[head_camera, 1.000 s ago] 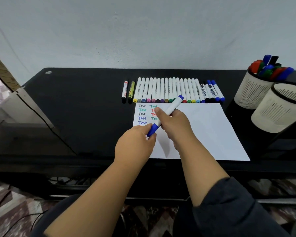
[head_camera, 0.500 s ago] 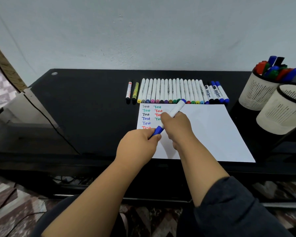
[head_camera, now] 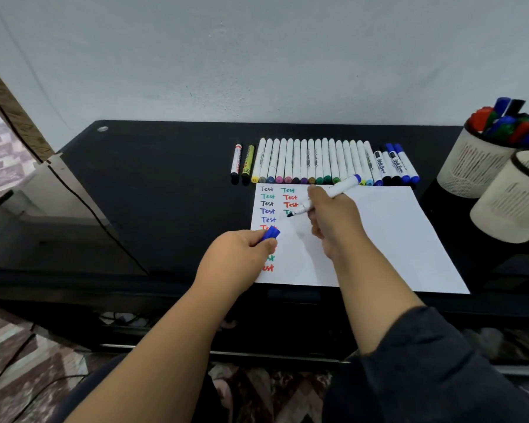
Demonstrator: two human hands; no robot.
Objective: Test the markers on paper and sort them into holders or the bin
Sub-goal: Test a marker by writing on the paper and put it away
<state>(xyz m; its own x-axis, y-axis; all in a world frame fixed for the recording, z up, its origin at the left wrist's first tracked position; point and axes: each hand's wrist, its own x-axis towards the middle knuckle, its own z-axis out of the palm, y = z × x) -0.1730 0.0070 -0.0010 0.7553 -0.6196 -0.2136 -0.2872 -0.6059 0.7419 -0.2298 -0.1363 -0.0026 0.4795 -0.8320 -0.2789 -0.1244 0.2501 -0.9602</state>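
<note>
Both hands [head_camera: 237,254] [head_camera: 333,221] curled (left fisted), forearms outstretched.

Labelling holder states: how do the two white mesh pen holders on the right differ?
The farther white mesh pen holder is packed with red, blue, green and black markers; the nearer white mesh pen holder shows none, though its inside is mostly out of view. The farther one stands closer to the wall; the nearer one overlaps it and is cut by the frame edge. Both are white with dark rims.
</note>
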